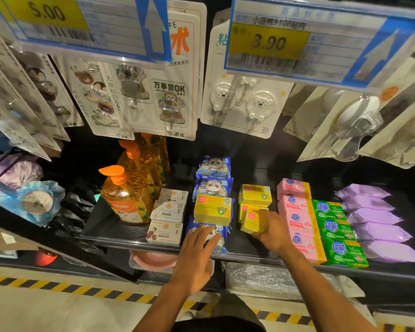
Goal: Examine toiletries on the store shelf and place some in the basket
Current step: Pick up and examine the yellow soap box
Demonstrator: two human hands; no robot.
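A small yellow box (252, 223) is gripped by the curled fingers of the right hand (273, 232), at ten o'clock from the palm, above the shelf (247, 245). A blue panda packet (222, 245) at the shelf front is touched by the straight, relaxed fingers of the left hand (197, 255), at twelve o'clock from it.

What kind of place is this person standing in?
Most likely a shop aisle: price tags hang overhead, packaged hooks dangle on cards, and soap boxes sit in neat rows on the shelf.
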